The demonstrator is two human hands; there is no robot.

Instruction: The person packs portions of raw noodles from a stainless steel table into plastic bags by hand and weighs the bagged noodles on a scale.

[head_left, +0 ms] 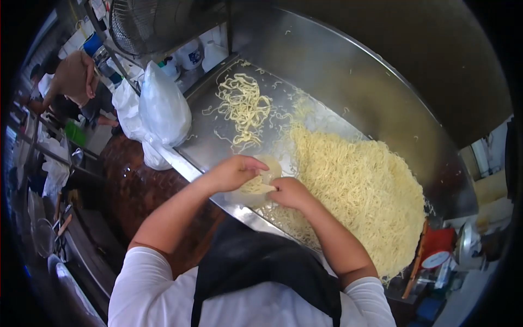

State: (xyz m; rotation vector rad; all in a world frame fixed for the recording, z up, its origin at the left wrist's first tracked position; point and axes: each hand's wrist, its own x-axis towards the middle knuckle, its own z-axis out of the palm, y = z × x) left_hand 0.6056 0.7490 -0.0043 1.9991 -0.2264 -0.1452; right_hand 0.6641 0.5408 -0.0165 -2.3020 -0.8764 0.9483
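Note:
Between my hands, over the near edge of the metal table, is a translucent plastic bag [275,168] with some pale yellow noodles [251,187] showing in it. My left hand [239,171] is at its left side, fingers curled against the bag and partly hidden. On the other side my right hand [289,193] is closed, pinching a pale bit of the bag between thumb and fingers. A large heap of noodles [359,191] lies just right of my right hand. Beyond my left hand is a smaller loose scatter of noodles [245,106].
The steel table [204,120] has a raised back wall [327,60]. Full white plastic bags [163,106] hang at its left edge. A fan [141,27] is at upper left. A red scale [437,246] stands at right. Another person [73,79] is at far left.

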